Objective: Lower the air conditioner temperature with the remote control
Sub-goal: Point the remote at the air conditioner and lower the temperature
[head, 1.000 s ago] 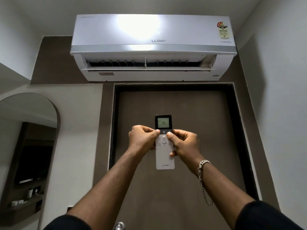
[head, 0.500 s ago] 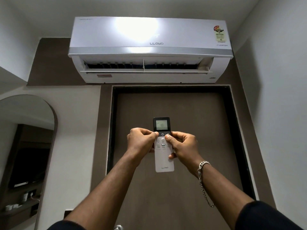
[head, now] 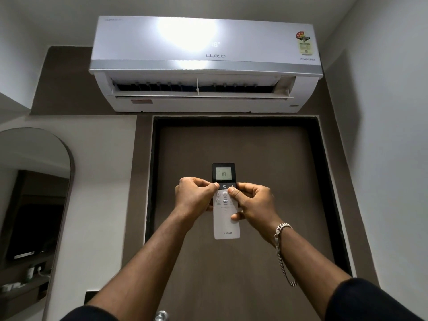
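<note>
Pointing: remote control (head: 225, 218) is held upright in mid-air in front of the door (head: 266, 262), display end up, aimed toward the air conditioner (head: 206, 63) mounted high on the wall above the door.
Long axis: runs bottom to top in the head view, branded end lowest, screen highest; in line with the unit overhead.
Left hand (head: 196, 196): closed on the remote's left edge, thumb tip resting at the upper-left of the button block.
Right hand (head: 253, 201): wrapped around the right edge, thumb laid on the buttons just under the plus key; a finger shows behind the lower body.
Nearer hand: both touching; the right thumb sits over the temperature keys, so it looks like the pressing one.
Readout: remote screen shows 18; the unit's front panel also reads 18.
Next-press judgement: thumb only needs to bear down, remote kept pointed up.
</note>
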Motion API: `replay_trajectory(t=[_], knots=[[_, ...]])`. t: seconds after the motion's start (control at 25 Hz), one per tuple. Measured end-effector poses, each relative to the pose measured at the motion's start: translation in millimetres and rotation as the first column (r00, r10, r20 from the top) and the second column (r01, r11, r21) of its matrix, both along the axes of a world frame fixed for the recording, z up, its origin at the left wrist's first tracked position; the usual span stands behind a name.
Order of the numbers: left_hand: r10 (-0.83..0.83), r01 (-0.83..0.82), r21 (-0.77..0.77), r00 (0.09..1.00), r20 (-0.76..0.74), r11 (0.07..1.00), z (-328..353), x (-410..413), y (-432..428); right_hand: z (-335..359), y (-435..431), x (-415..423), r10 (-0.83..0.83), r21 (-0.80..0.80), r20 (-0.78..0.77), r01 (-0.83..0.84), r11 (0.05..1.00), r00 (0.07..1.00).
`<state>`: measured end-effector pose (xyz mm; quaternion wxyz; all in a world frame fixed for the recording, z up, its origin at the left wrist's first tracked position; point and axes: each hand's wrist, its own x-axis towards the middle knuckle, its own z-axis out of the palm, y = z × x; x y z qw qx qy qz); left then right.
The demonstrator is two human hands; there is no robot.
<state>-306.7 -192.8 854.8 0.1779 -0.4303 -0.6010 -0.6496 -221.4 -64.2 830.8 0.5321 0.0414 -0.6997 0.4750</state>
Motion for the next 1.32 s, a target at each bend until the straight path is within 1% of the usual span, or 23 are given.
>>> replay_trajectory(t=[0.28,0.4,0.8,0.92,1.04,1.32], knots=[[-0.011,0.010,-0.007,0.998,-0.057,1.000,0.3,-1.1,-0.4,1.2,1.3,3.1,0.013,0.013,-0.006,-0.013,1.000,1.000],[-0.013,0.014,0.023,0.999,-0.041,1.000,-0.2,1.8,1.6,2.0,1.5,5.5,0.004,0.016,-0.014,-0.003,1.000,1.000],[-0.002,0.003,0.014,0.999,-0.049,1.000,1.5,6.7,1.3,1.6,-0.1,9.6,0.004,0.015,-0.008,-0.004,1.000,1.000],[0.003,-0.004,-0.021,0.998,-0.060,1.000,2.6,6.2,-0.9,-0.2,-0.6,10.2,-0.009,0.020,0.002,0.009,1.000,1.000],[-0.040,0.038,-0.052,0.998,-0.044,0.998,2.6,3.8,-4.2,-1.1,-0.8,11.5,-0.006,0.018,0.007,0.006,1.000,1.000],[-0.041,0.040,-0.039,0.999,-0.026,0.998,4.1,4.3,-4.6,2.8,-4.3,12.3,-0.003,0.012,0.010,0.003,1.000,1.000]])
